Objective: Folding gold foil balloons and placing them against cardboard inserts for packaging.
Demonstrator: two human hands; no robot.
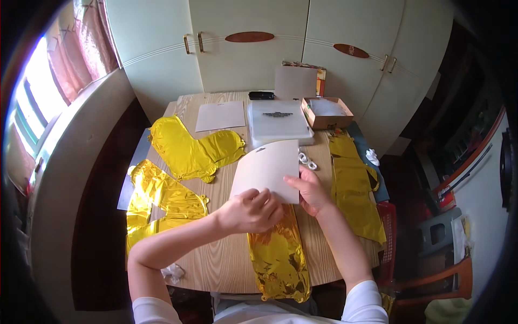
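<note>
A white card (267, 168) with a small slot near its top edge is tilted over the middle of the table. My right hand (311, 191) pinches it at its right edge, thumb on the face and fingers behind. My left hand (253, 209) is closed with curled fingers against the card's lower edge; whatever it grips is hidden. Right beneath the hands, a shiny gold foil balloon (280, 262), flat and uninflated, stretches toward me over the near table edge. Its upper end is covered by the left hand and the card.
More flat gold foil balloons lie left (189, 154), near left (164, 200) and right (353, 189). Behind are another white card (220, 116), a stack of clear plastic bags (280, 129), a cardboard box (329, 123) and white rings (307, 160). A red basket (387, 237) stands beside the table.
</note>
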